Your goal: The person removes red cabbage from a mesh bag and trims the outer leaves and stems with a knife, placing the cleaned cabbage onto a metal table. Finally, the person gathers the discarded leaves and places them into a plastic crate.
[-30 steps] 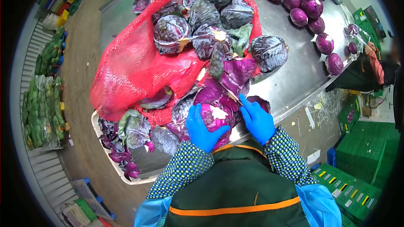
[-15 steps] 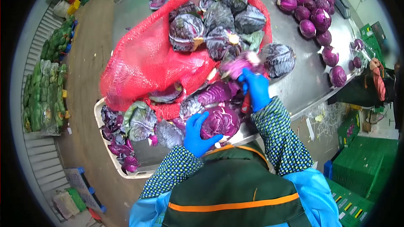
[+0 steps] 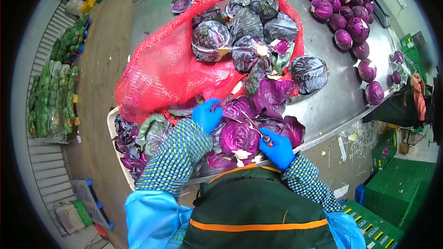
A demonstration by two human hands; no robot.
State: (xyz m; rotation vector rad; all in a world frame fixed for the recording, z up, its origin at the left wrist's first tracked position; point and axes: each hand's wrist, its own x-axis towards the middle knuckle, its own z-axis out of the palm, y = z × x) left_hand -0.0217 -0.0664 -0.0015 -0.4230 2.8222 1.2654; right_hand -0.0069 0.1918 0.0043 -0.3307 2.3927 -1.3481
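Presently the right hand (image 3: 278,147) is closed round the handle of a small knife (image 3: 257,133), its blade laid against the red cabbage (image 3: 236,137) at the near edge of the worktop (image 3: 323,97); the left hand (image 3: 207,114) is curled among loose leaves (image 3: 272,94) just beside that head, though whether anything is gripped cannot be told; with the head unsteadied, the blade could well slip off the round, waxy surface toward a glove; the cabbage is seen glossy purple with a pale cut stump, near the red net sack (image 3: 157,74) of duller heads (image 3: 211,39).
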